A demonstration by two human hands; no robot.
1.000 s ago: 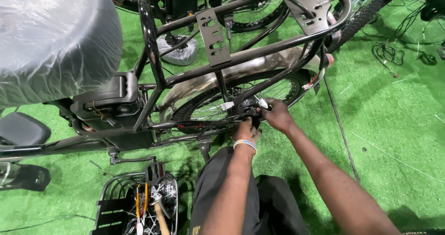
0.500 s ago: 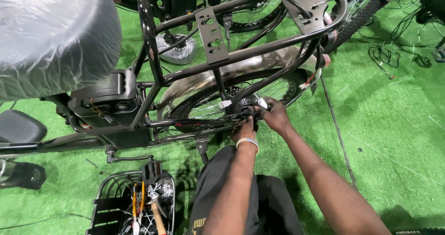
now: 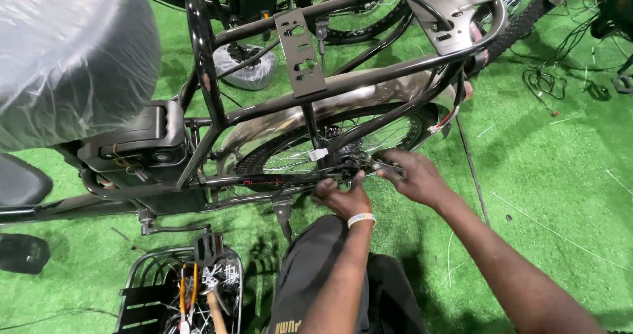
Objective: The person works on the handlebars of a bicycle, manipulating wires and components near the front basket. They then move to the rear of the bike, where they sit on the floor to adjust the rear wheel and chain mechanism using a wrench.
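My left hand (image 3: 339, 199) is curled tight around the small parts at the rear wheel hub (image 3: 346, 166) of the bicycle, low on the frame just under the black rear rack (image 3: 300, 50) — I cannot tell exactly which piece the fingers pinch, as they hide it. My right hand (image 3: 412, 176) is closed narrowly on a thin silvery tool (image 3: 386, 166) whose tip points in at the same spot, so both hands meet at the hub, touching or nearly so. Against half a second ago, little has shifted: both hands sit at the same place by the axle, and only my view has drifted a touch — which reads to me as steady, fine work at the fitting rather than a reach for something new. The rear wheel (image 3: 290, 152) lies on the green turf floor (image 3: 541, 176). A plastic-wrapped saddle (image 3: 66, 50) fills the upper left, and a wire basket (image 3: 178, 288) with orange-handled tools sits near my knee.
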